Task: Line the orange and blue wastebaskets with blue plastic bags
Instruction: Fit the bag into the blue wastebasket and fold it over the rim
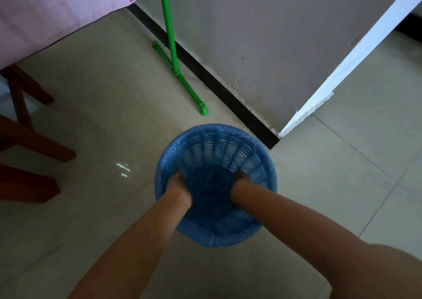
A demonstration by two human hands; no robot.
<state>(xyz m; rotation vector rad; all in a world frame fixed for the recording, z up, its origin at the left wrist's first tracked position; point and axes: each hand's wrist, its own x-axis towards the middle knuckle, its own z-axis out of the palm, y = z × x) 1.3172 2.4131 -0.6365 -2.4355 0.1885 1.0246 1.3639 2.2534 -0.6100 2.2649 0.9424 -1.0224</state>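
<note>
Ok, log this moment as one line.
blue wastebasket; blue bag over rim; left hand, right hand inside bag; grip unclear

Dim, soft indoor light; a small white glare patch on the glossy floor (123, 169), straight lines bow at the edges, slight overall blur

One blue slatted plastic wastebasket (228, 146), one blue plastic bag (210, 191), a left hand (177, 181) and a right hand (241, 175), one green pipe stand (170, 24), one pink checked cloth (57, 8).
</note>
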